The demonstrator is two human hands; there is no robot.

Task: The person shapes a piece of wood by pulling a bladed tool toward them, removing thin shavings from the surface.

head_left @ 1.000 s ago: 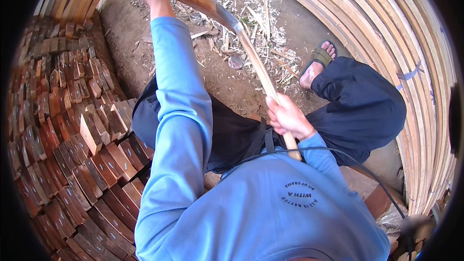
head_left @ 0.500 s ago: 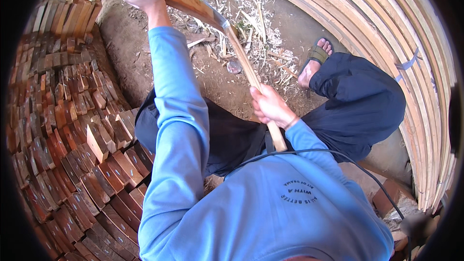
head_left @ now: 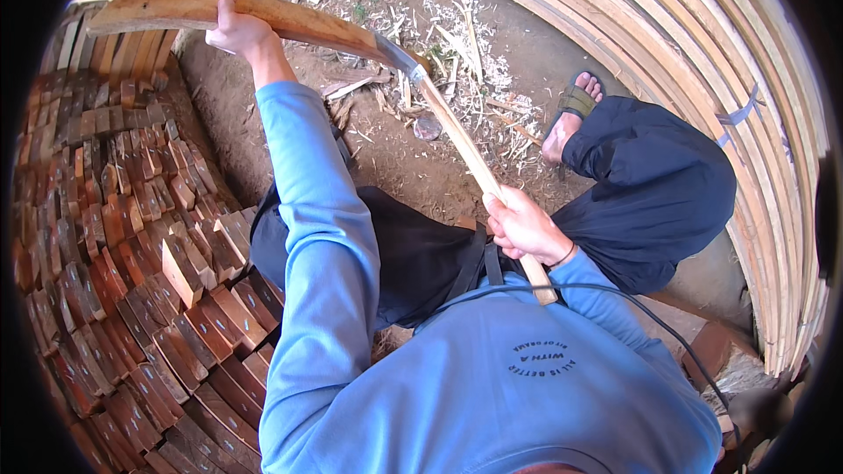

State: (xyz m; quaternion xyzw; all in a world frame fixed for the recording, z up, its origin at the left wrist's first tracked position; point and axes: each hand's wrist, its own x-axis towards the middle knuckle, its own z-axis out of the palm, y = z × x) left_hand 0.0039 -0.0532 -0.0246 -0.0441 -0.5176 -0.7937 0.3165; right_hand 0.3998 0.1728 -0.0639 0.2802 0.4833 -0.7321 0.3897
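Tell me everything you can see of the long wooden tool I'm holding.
The long wooden tool is bent: a broad brown end, a grey, metallic section and a slim, pale shaft. It slants from upper left down toward the blue shirt. The left hand holds the broad end; the right hand wraps the shaft's lower part.

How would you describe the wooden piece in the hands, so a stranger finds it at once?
From the blue top, look ahead to the left hand and right hand. Both hold one long wooden piece, broad and brown at one end, slim and pale at the other. Unlike the stacked blocks and long boards, it has a grey section midway.
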